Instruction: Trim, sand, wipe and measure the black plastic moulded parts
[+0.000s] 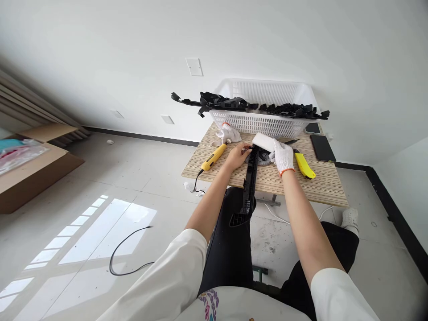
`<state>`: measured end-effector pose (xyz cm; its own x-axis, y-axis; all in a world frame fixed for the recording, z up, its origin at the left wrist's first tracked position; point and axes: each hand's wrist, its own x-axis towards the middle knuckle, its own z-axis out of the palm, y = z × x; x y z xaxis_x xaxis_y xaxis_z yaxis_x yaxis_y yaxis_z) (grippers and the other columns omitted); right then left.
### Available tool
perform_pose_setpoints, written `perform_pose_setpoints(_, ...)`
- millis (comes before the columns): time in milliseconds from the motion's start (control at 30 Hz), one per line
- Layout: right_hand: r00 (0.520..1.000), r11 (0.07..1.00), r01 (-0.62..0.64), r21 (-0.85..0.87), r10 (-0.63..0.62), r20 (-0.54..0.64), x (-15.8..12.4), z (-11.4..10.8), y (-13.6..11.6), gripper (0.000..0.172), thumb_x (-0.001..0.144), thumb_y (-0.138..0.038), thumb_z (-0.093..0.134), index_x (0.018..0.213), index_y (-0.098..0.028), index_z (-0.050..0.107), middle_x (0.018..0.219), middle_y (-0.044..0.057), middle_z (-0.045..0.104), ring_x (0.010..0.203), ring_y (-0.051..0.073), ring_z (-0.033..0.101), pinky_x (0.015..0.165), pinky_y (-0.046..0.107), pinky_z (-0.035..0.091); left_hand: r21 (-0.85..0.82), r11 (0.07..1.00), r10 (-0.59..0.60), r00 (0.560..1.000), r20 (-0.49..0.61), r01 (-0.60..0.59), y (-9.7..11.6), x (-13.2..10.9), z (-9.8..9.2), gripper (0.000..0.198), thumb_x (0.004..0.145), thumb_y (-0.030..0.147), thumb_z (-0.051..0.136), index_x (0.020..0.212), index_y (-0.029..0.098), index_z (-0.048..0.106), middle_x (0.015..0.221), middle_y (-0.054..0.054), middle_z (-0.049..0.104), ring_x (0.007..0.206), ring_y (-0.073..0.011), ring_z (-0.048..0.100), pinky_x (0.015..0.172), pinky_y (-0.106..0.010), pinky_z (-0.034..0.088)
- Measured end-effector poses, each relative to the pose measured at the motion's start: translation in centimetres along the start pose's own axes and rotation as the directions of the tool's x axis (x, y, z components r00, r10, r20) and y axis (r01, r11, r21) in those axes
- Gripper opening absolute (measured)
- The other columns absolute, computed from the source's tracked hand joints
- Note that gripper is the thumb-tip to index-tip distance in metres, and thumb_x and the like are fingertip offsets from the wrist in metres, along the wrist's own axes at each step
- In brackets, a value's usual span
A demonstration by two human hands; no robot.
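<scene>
A long black plastic trim piece (250, 183) slants from the tabletop down toward my lap, with a grid-like flared near end. My left hand (236, 156), bare, has its fingers closed on the far end of that piece. On my right hand (283, 155) is a white knit glove with an orange cuff. It grips a smooth white block (262, 141) over the far end of the trim; the block's exact kind is unclear. Grey fabric (264, 159) lies under the trim end. A yellow corded tool (214, 157) rests left of my left hand, and a yellow utility knife (304, 165) lies right of the glove.
Behind my hands, a white plastic basket (267, 122) carries several black plastic strips (230, 102) across its rim. A spare white glove (229, 133) lies on the wooden table (321, 187). Two dark phones, one nearer (323, 148), sit at right. A black cable (112, 263) curls on the floor.
</scene>
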<state>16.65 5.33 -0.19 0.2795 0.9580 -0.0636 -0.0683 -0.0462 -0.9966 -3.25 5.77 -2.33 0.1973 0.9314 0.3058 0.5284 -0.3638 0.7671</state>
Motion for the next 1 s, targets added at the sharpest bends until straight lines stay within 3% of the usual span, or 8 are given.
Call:
perform_pose_setpoints(200, 1.000, 1.000, 0.000, 0.022, -0.001, 0.015, 0.2, -0.2, 0.0, 0.037, 0.078, -0.054, 0.068, 0.080, -0.019, 0.059, 0.045, -0.005, 0.053, 0.031, 0.007, 0.044, 0.030, 0.015, 0.033, -0.006, 1.000, 0.001, 1.000, 0.003, -0.001, -0.1, 0.0, 0.0, 0.024, 0.093, 0.027, 0.057, 0.113, 0.018, 0.066, 0.109, -0.007, 0.072, 0.088, -0.0178, 0.065, 0.085, -0.031, 0.050)
perform_pose_setpoints(367, 0.998, 0.999, 0.007, 0.051, -0.009, 0.056, 0.1, -0.4, 0.1, 0.033, 0.078, -0.046, 0.068, 0.097, -0.019, 0.064, 0.045, -0.006, 0.053, 0.033, 0.007, 0.044, 0.030, 0.013, 0.030, -0.002, 1.000, -0.005, 1.000, 0.004, 0.005, 0.0, 0.0, 0.0, 0.023, 0.093, 0.028, 0.058, 0.112, 0.018, 0.066, 0.108, -0.006, 0.072, 0.086, -0.0174, 0.065, 0.083, -0.031, 0.050)
perform_pose_setpoints(467, 0.989, 0.999, 0.008, 0.039, -0.014, 0.151, -0.2, -0.8, 0.0, 0.038, 0.077, -0.040, 0.067, 0.110, -0.021, 0.065, 0.047, -0.007, 0.054, 0.031, 0.006, 0.040, 0.030, 0.013, 0.026, -0.001, 1.000, 0.004, 1.000, 0.000, -0.004, 0.0, 0.0, 0.0, 0.023, 0.093, 0.028, 0.058, 0.112, 0.018, 0.066, 0.108, -0.006, 0.072, 0.087, -0.0179, 0.065, 0.083, -0.032, 0.050)
perform_pose_setpoints(533, 0.976, 0.996, 0.016, 0.088, -0.035, 0.216, -0.3, -1.2, -0.2, 0.045, 0.075, -0.037, 0.066, 0.118, -0.024, 0.064, 0.056, -0.006, 0.061, 0.034, 0.006, 0.044, 0.030, 0.013, 0.025, 0.000, 1.000, 0.006, 1.000, 0.003, -0.006, 0.0, 0.0, 0.0, 0.023, 0.093, 0.028, 0.057, 0.112, 0.019, 0.066, 0.108, -0.006, 0.072, 0.090, -0.0185, 0.065, 0.084, -0.032, 0.050)
perform_pose_setpoints(667, 0.973, 0.982, 0.014, 0.186, -0.056, 0.222, -0.1, -1.5, -0.8, 0.052, 0.074, -0.037, 0.060, 0.124, -0.024, 0.062, 0.086, 0.003, 0.073, 0.043, 0.008, 0.057, 0.031, 0.014, 0.030, 0.000, 1.000, 0.002, 1.000, 0.007, -0.002, 0.2, -0.1, -0.1, 0.022, 0.093, 0.026, 0.057, 0.112, 0.018, 0.066, 0.109, -0.007, 0.072, 0.094, -0.0190, 0.065, 0.086, -0.032, 0.050)
perform_pose_setpoints(833, 0.983, 0.983, 0.087, 0.160, -0.111, 0.147, 0.0, -1.0, -0.5, 0.047, 0.083, -0.047, 0.052, 0.122, -0.024, 0.065, 0.110, 0.007, 0.073, 0.045, 0.007, 0.059, 0.031, 0.016, 0.034, 0.001, 1.000, -0.013, 1.000, 0.009, 0.013, 0.3, -0.1, -0.2, 0.024, 0.093, 0.028, 0.057, 0.112, 0.018, 0.066, 0.109, -0.007, 0.072, 0.090, -0.0187, 0.065, 0.084, -0.032, 0.050)
perform_pose_setpoints(1000, 0.985, 0.991, 0.128, 0.049, -0.133, 0.114, -0.1, -0.6, 0.2, 0.044, 0.081, -0.041, 0.061, 0.122, -0.026, 0.066, 0.125, 0.005, 0.068, 0.046, 0.005, 0.060, 0.036, 0.015, 0.042, 0.013, 1.000, -0.022, 1.000, 0.007, 0.022, 0.3, 0.0, -0.1, 0.025, 0.093, 0.029, 0.057, 0.113, 0.018, 0.066, 0.108, -0.006, 0.072, 0.079, -0.0162, 0.062, 0.080, -0.031, 0.050)
